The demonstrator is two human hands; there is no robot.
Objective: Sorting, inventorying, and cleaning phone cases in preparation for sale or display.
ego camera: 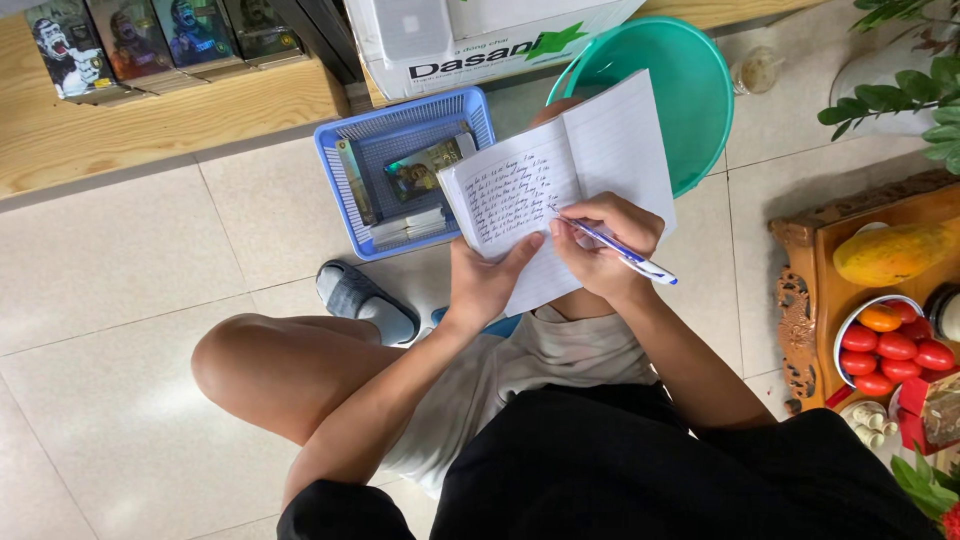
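An open lined notebook point(600, 150) rests on my raised right knee, its left page filled with blue handwriting. My left hand point(483, 282) grips the notebook's lower left edge, thumb lying across the page. My right hand point(600, 240) holds a blue and white pen point(620, 252), whose tip touches the written page near the middle fold. I am squatting on a tiled floor, my left knee point(240, 355) bent out to the left.
A blue plastic basket point(335, 160) with small boxes sits beyond the notebook. A teal bucket point(700, 90) stands behind it. At right, a carved wooden tray point(800, 300) carries a papaya and a bowl of tomatoes. A wooden shelf point(150, 120) holds boxed items; a grey slipper point(365, 300) lies below the basket.
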